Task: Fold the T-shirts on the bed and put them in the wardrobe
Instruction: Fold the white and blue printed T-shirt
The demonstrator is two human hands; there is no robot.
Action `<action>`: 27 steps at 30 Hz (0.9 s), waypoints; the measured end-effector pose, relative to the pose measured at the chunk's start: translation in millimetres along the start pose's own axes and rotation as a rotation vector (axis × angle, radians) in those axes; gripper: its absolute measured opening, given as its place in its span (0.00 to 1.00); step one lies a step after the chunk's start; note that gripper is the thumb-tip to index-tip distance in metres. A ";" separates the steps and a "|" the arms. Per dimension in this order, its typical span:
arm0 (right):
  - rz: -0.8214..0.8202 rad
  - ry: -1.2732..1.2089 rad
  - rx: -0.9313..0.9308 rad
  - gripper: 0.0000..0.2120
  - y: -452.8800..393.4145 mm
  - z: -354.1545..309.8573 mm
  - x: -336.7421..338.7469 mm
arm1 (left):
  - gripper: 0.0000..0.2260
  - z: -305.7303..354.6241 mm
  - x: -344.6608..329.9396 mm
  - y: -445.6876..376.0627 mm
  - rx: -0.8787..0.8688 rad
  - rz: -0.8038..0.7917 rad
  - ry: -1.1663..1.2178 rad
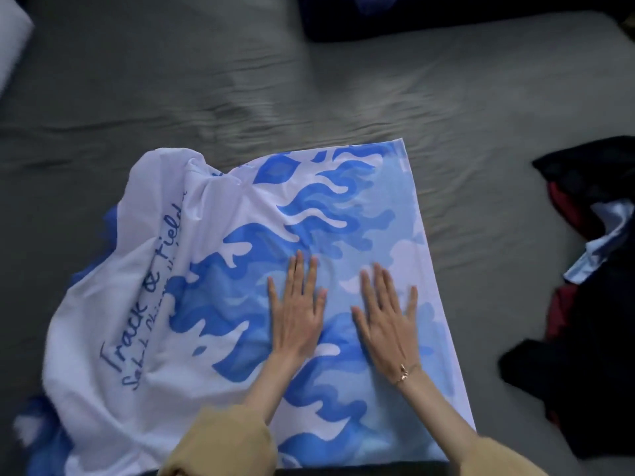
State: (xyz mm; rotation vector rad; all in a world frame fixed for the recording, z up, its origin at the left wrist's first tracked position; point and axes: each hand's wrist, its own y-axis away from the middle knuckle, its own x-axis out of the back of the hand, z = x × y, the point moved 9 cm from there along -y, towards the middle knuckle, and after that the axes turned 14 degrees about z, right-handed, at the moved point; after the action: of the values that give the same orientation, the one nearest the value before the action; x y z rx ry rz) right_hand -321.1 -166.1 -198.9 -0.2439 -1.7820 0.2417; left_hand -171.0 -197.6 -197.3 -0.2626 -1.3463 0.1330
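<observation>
T-shirt [240, 269] — white with blue wavy camouflage and blue script — on grey bed sheet [171, 80].

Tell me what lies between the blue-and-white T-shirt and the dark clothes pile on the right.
Only bare grey bedsheet, wrinkled, separates the T-shirt from the dark clothes pile, as the head view shows.

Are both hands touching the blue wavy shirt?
Touching. The head view shows the left hand and right hand lying flat, fingers straight, on the blue T-shirt.
</observation>
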 end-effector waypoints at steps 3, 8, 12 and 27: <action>-0.001 0.067 -0.153 0.30 13.1 24.2 10.7 | 0.25 -27.9 11.1 20.9 0.089 0.005 -0.016; -0.018 -0.018 0.069 0.27 33.1 -37.6 11.4 | 0.26 -75.4 31.3 44.6 0.219 0.032 0.018; 0.046 -0.093 0.245 0.25 48.3 -115.2 13.7 | 0.20 -128.0 69.8 60.3 0.308 0.158 -0.038; -0.196 -0.299 0.276 0.16 -37.4 -344.3 -37.3 | 0.20 -379.0 129.3 26.4 0.897 0.055 0.270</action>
State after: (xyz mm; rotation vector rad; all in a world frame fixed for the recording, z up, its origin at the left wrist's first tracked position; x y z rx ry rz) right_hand 21.5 -201.8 -147.0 0.1727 -2.0252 0.3942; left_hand 228.0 -182.4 -157.6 0.4282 -0.9030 0.6976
